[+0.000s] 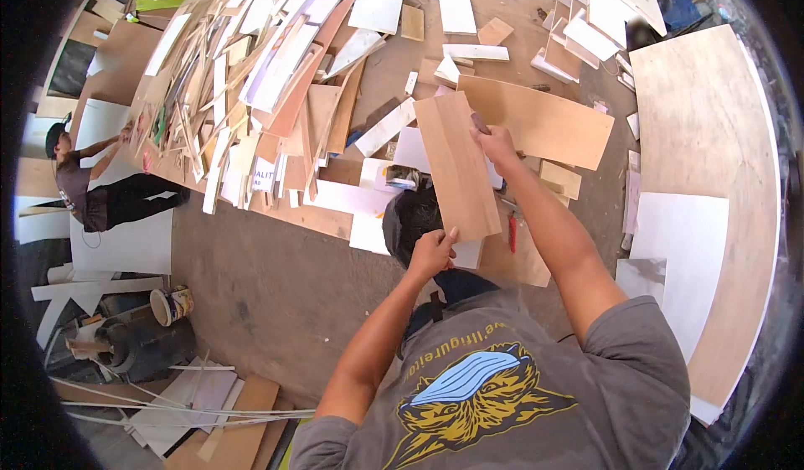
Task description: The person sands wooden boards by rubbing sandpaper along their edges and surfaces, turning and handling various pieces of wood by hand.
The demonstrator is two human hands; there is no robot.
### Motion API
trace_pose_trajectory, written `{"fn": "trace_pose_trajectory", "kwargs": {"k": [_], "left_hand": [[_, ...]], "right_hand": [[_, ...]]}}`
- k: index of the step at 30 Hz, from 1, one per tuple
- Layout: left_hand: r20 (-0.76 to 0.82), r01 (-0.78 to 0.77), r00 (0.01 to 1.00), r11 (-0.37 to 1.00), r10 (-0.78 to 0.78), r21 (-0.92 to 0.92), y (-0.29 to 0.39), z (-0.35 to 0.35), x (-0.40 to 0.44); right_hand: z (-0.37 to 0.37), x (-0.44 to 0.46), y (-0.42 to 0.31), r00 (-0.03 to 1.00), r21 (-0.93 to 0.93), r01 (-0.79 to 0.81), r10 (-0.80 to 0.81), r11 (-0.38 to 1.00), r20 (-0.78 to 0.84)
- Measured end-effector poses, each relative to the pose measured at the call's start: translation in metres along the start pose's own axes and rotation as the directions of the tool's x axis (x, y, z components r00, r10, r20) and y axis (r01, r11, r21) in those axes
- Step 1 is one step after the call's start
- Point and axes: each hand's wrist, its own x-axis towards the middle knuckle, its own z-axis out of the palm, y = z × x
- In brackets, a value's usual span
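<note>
The grip of the left hand (pixel 433 252) was closed on the near end of a light-brown rectangular wooden panel (pixel 459 173), held near a tan rectangular board (pixel 544 122). I observed the right hand (pixel 496 147) closed around a small dark-brown piece (pixel 480 123) at the panel's right edge.

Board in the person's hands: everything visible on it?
The board is a plain rectangular panel, wood-like, light brown, with faint lengthwise grain. It looks thin and flat, with straight edges. It is held up lengthwise, its far end leaning slightly left. The left hand grips its near end; the right hand, holding what looks like a small dark item, is at its right edge.
</note>
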Motion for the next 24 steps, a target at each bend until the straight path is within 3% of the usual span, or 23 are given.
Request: {"fn": "trace_pose_trajectory", "kwargs": {"k": [4,6,10,13,16,18,20,23,24], "left_hand": [[0.132,0.112,0.985,0.994,-0.11,-0.012,0.003,-0.001,0.023],[0.22,0.196,0.955,0.98,-0.198,0.032,0.002,-0.003,0.032],[0.225,0.081,0.967,0.98,-0.122,0.182,0.047,-0.043,0.014],[-0.061,-0.064,0.997,0.991,0.057,-0.118,0.053,-0.099,0.018],[-0.331,-0.236,0.937,0.9,0.11,-0.368,0.061,-0.179,0.032],[-0.429,-0.298,0.899,0.835,0.083,-0.463,0.071,-0.233,0.045],[-0.481,-0.293,0.877,0.778,-0.013,-0.556,0.076,-0.285,0.063],[-0.552,-0.371,0.83,0.665,-0.076,-0.649,0.07,-0.358,0.095],[-0.563,-0.358,0.82,0.673,-0.105,-0.647,0.068,-0.377,0.103]], "right_hand": [[0.011,0.032,-0.002,0.998,-0.192,-0.027,0.036,0.981,0.046],[0.01,0.024,-0.009,0.997,-0.345,0.076,-0.081,0.936,0.001],[0.028,0.012,-0.03,0.972,-0.533,0.138,-0.219,0.835,-0.091],[0.071,0.007,-0.055,0.983,-0.478,0.095,-0.158,0.873,-0.094],[0.144,-0.015,-0.099,0.981,-0.428,0.179,-0.191,0.886,0.016],[0.204,-0.02,-0.115,0.963,-0.207,0.271,-0.263,0.94,0.065],[0.27,-0.02,-0.125,0.977,-0.021,0.182,-0.178,0.983,0.122],[0.348,-0.026,-0.165,0.973,0.205,-0.117,0.071,0.972,0.219],[0.374,-0.021,-0.171,0.978,0.195,-0.129,0.092,0.972,0.186]]}}
